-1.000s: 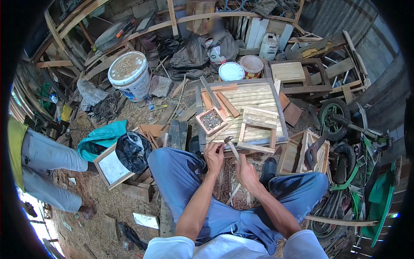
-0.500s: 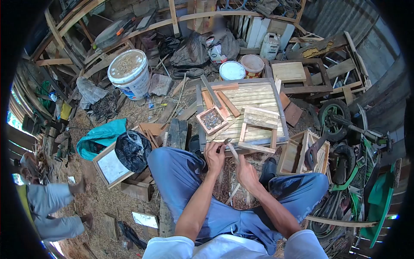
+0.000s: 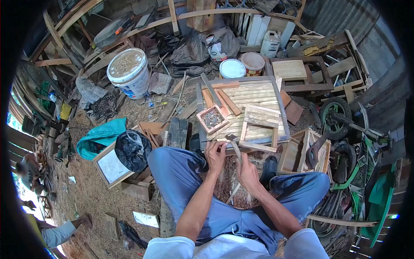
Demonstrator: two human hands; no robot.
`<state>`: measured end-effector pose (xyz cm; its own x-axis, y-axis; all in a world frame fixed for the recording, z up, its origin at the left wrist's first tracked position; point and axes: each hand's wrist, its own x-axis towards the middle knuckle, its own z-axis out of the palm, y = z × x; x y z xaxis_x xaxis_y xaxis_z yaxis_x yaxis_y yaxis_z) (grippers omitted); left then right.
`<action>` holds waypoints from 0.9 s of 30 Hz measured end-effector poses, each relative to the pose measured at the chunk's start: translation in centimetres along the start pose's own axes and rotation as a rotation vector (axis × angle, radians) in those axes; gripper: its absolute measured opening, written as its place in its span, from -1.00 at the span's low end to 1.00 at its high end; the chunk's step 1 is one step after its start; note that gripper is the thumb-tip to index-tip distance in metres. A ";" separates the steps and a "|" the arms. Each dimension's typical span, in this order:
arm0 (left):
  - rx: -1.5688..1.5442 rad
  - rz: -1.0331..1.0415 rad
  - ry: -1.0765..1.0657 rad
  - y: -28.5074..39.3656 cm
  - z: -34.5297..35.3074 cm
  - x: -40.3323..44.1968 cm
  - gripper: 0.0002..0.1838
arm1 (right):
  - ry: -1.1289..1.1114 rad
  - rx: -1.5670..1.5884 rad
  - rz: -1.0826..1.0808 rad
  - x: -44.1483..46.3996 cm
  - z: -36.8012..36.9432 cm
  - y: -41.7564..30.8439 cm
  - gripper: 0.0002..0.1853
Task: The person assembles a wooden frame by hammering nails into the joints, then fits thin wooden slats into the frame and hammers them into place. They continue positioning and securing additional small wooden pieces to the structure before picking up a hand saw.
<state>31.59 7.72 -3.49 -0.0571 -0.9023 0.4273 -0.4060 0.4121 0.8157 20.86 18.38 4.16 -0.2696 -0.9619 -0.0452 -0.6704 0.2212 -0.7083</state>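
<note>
My right hand (image 3: pixel 247 173) is wrapped round the wooden handle of a hammer (image 3: pixel 236 149), whose dark head is raised just right of my left fingertips. My left hand (image 3: pixel 214 156) is closed in a pinch at the near edge of a slatted wooden panel (image 3: pixel 263 93); what it pinches is too small to make out. On the panel, right of the hammer, lies a small wooden frame (image 3: pixel 274 139) with slats across its far part. A small square wooden box (image 3: pixel 202 122) of nails or similar metal bits sits beyond my left hand, beside loose wood strips (image 3: pixel 229 102).
An open wooden crate (image 3: pixel 286 162) stands by my left-behind sandal's right side. White buckets (image 3: pixel 138 77) and paint tins (image 3: pixel 233 69) stand beyond the panel. At left are a black plastic bag (image 3: pixel 131 151) and a person's leg (image 3: pixel 60 233). A small motorbike (image 3: pixel 340 121) is at right.
The hammer head has tilted up and slightly away from my left fingers. My left hand stays in nearly the same place. The other person at left has moved toward the lower edge.
</note>
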 end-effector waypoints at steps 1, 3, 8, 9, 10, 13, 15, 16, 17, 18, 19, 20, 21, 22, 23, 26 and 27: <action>0.017 -0.002 0.003 -0.1 0.1 -0.1 -0.95 | -0.044 -0.028 0.031 0.0 0.2 0.3 -0.76; 0.052 -0.001 0.011 -0.2 0.1 -0.1 -0.96 | -0.126 -0.083 0.089 0.4 0.6 0.9 -0.75; 0.025 -0.010 -0.023 -0.2 0.0 -0.1 -0.95 | -0.006 0.046 0.019 0.3 -1.3 -1.3 -0.74; 0.020 -0.019 -0.033 -0.1 0.0 0.0 -0.95 | 0.014 0.060 0.009 0.3 -1.7 -1.7 -0.74; 0.047 -0.002 -0.030 0.1 -0.1 0.0 -0.95 | 0.042 0.095 -0.013 0.4 -1.5 -1.2 -0.77; 0.090 0.021 -0.029 0.6 0.2 0.2 -0.95 | 0.051 0.133 0.034 0.6 -1.7 -0.8 -0.78; 0.085 -0.017 -0.032 0.6 0.3 0.1 -0.94 | 0.050 0.137 0.061 0.7 -1.6 0.0 -0.77; 0.068 -0.002 -0.004 0.6 0.3 0.2 -0.93 | 0.045 0.139 0.070 0.7 -1.6 0.2 -0.76; 0.052 -0.039 -0.016 0.7 0.3 0.2 -0.93 | 0.021 0.148 0.116 0.7 -1.7 0.4 -0.74; 0.036 -0.076 -0.027 0.9 0.2 0.2 -0.92 | -0.003 0.157 0.161 0.7 -1.9 0.3 -0.72; 0.021 -0.113 -0.039 1.0 0.2 0.2 -0.91 | -0.027 0.166 0.208 0.7 -2.0 0.3 -0.69; 0.020 -0.116 -0.031 1.2 0.1 0.3 -0.90 | 0.008 0.153 0.157 0.6 -1.9 0.5 -0.71; 0.018 -0.119 -0.025 1.1 0.2 0.2 -0.89 | 0.044 0.140 0.109 0.6 -1.6 0.7 -0.73; 0.016 -0.124 -0.019 1.2 0.3 0.2 -0.88 | 0.079 0.127 0.062 0.5 -1.4 0.8 -0.75; 0.019 -0.095 -0.013 1.0 0.3 0.1 -0.84 | 0.081 0.116 0.049 0.3 -1.3 0.9 -0.75; 0.008 -0.062 0.003 0.4 0.4 -0.1 -0.78 | 0.065 0.103 0.033 0.1 -1.0 0.7 -0.75; -0.014 -0.084 0.002 0.6 0.4 -0.2 -0.78 | 0.049 0.106 0.046 0.1 -0.9 0.8 -0.75</action>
<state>31.00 8.04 -3.26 -0.0211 -0.9336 0.3578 -0.3966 0.3363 0.8542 19.70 18.59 4.25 -0.3334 -0.9416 -0.0463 -0.5803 0.2437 -0.7771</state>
